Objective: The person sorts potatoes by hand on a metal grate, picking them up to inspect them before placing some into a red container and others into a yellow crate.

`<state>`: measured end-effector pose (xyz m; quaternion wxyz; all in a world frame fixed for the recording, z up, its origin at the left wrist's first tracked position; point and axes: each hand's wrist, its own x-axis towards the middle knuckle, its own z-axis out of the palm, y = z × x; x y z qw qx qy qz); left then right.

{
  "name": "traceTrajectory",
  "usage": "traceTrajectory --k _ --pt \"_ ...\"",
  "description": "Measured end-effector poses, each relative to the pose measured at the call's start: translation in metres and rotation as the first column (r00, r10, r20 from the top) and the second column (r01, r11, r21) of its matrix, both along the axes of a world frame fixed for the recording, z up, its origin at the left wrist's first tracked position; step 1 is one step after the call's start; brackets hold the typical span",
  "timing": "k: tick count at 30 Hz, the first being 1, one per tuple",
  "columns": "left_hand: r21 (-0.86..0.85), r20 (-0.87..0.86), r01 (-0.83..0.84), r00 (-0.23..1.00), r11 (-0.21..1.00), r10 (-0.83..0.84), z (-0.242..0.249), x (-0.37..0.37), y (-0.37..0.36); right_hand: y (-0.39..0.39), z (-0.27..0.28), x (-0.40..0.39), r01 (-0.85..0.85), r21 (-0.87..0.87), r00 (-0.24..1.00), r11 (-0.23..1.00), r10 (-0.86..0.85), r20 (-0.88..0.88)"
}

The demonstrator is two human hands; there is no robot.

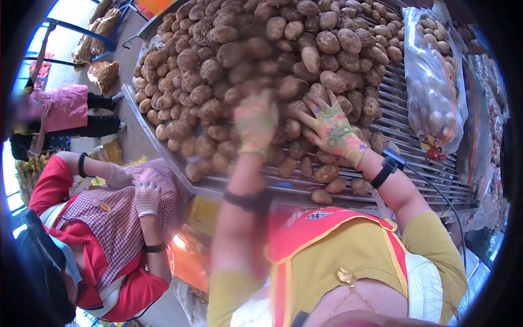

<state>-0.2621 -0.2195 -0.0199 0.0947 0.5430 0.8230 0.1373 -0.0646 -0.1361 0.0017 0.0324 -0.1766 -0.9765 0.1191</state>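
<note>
A large heap of soil-marked potatoes [338,41] covers a slatted metal sorting table [397,109]. My left hand [256,122], in a floral-patterned glove, is over the near middle of the heap. Motion smears its fingers and the potatoes around them, so I cannot make out whether it grips one. My right hand [329,125], gloved in the same pattern, rests on the potatoes beside it with fingers spread and nothing held. A few loose potatoes [327,174] lie on the slats between my hands and the table's near edge.
Clear plastic bags of potatoes [436,82] lie at the table's right side. At the left stands a co-worker in a checked apron [103,223], gloved hands together. Farther off is a person in pink [60,106], near filled sacks [103,73]. A cable [441,196] runs from my right wristband.
</note>
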Motion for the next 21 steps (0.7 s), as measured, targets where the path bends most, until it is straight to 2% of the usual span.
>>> traceTrajectory --k 2,3,6,7,9,11,14,15,16,17,18,20,21 --pt "0.18 -0.162 0.039 0.987 0.983 -0.009 -0.003 -0.014 0.017 -0.013 0.0 0.02 0.015 -0.01 1.0 1.0 -0.015 0.001" --pt "0.154 -0.267 0.107 0.962 0.982 -0.064 0.003 -0.02 0.027 -0.023 0.0 0.029 0.028 -0.025 0.999 0.999 -0.028 0.02" --pt "-0.31 -0.334 0.028 0.932 0.95 -0.137 -0.02 -0.033 0.066 -0.042 -0.011 0.067 0.082 -0.049 0.996 0.995 -0.081 0.023" --pt "-0.337 -0.355 -0.024 0.929 0.941 -0.104 -0.049 -0.041 0.075 -0.046 -0.014 0.081 0.094 -0.055 0.996 0.994 -0.093 0.011" --pt "-0.361 -0.359 -0.036 0.927 0.932 -0.104 -0.053 -0.044 0.084 -0.056 -0.003 0.117 0.083 0.021 0.995 0.996 -0.084 0.06" --pt "-0.372 -0.348 -0.003 0.927 0.928 -0.137 -0.053 -0.046 0.09 -0.063 -0.026 0.164 0.165 -0.028 0.986 0.986 -0.165 0.002" --pt "-0.365 -0.308 0.15 0.912 0.919 -0.271 -0.027 -0.048 0.078 -0.063 -0.055 0.235 0.453 0.13 0.891 0.882 -0.449 -0.064" --pt "-0.351 -0.225 0.223 0.923 0.909 -0.313 -0.024 -0.05 0.073 -0.062 -0.043 0.243 0.506 0.135 0.862 0.852 -0.497 -0.096" --pt "-0.199 -0.275 0.304 0.895 0.932 -0.351 -0.028 -0.052 0.06 -0.063 -0.031 0.249 0.566 0.136 0.824 0.813 -0.552 -0.127" --pt "-0.117 -0.242 0.304 0.915 0.946 -0.324 -0.026 -0.047 0.053 -0.064 -0.039 0.261 0.624 0.159 0.78 0.765 -0.601 -0.174" --pt "-0.033 -0.206 0.292 0.934 0.956 -0.292 -0.023 -0.04 0.047 -0.065 -0.044 0.271 0.682 0.162 0.731 0.713 -0.658 -0.183" --pt "0.106 0.013 0.161 0.987 0.981 -0.163 -0.018 -0.017 0.035 -0.064 -0.046 0.263 0.823 0.071 0.55 0.563 -0.761 -0.344" --pt "0.16 0.127 0.081 0.987 0.984 -0.102 -0.014 -0.006 0.028 -0.068 -0.037 0.25 0.83 0.154 0.555 0.537 -0.759 -0.341"
